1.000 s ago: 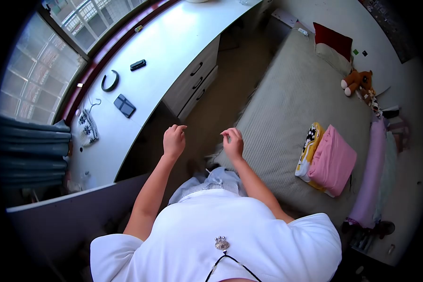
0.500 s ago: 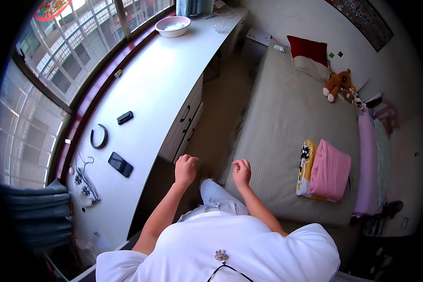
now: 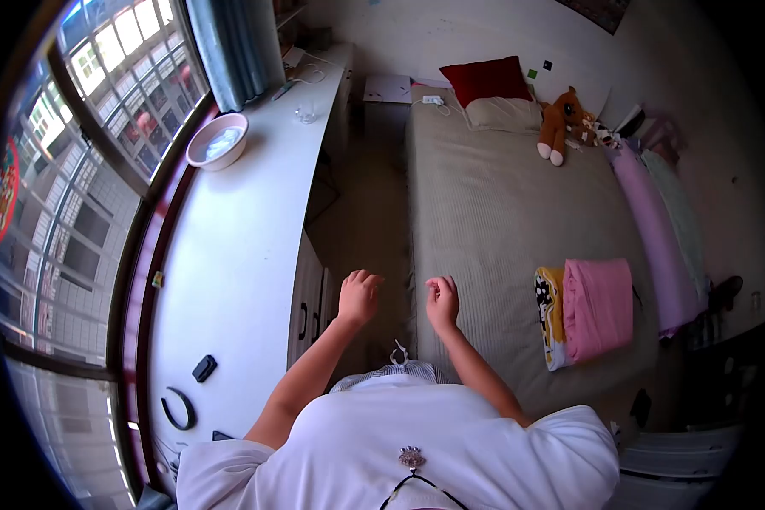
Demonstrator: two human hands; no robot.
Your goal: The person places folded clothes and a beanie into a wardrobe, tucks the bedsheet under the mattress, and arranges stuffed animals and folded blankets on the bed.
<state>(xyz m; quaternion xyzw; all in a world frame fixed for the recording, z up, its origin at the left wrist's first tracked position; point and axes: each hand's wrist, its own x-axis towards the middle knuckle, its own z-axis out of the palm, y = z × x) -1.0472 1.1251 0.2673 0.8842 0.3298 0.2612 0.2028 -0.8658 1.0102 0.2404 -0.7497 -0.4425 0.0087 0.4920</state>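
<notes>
My left hand (image 3: 361, 296) is raised in front of my body, over the gap between the long white counter (image 3: 238, 242) and the bed (image 3: 484, 204). Its fingers curl loosely inward, and nothing shows in them. Near the bed's left edge, my right hand (image 3: 442, 303) hovers with bent fingers, also with no visible thing in it. The two hands are apart and touch nothing I can see. To the right on the bed lie a folded pink cloth (image 3: 599, 308) and, beside it, a folded yellow, black and white cloth (image 3: 552, 316).
On the counter stand a pink basin (image 3: 218, 142) and a clear glass (image 3: 305, 111); a black headband (image 3: 178, 410) and small black case (image 3: 204, 368) lie nearer. Drawers (image 3: 308, 306) face the narrow floor strip (image 3: 370, 204). The bed holds a red pillow (image 3: 489, 81) and brown plush toy (image 3: 559, 127).
My view has moved forward and turned, so the basin and counter items sit lower and farther left. Both hands stay raised and curled. The phone has mostly gone behind my sleeve.
</notes>
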